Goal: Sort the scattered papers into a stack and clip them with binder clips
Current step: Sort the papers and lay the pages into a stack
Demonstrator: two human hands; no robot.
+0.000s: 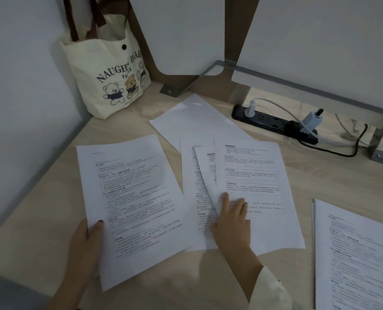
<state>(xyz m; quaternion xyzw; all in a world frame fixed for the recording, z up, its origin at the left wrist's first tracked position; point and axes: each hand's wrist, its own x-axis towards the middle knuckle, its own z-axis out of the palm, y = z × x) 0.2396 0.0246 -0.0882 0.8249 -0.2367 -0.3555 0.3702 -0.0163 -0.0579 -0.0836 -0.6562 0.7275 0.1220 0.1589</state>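
Papers (248, 175) lie fanned at frame centre, unstacked; no binder clips are seen.
One sheet (132, 202) is pinched at lower left by the left hand (85, 245); the right hand (233, 218) is pressed flat, fingers spread, on overlapped pages, which could be creased or skewed if dragged.

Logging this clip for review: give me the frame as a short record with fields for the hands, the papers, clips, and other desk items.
left hand: pinches the left sheet at its lower left edge
right hand: fingertips on the middle pile of overlapping sheets
blank sheet: behind the pile, partly under it
right stack: at the desk's right edge, untouched
binder clips: none in view
tote bag: stands in the back left corner
power strip: back right, plugs in it
desk: pale wood
progress: papers not yet stacked
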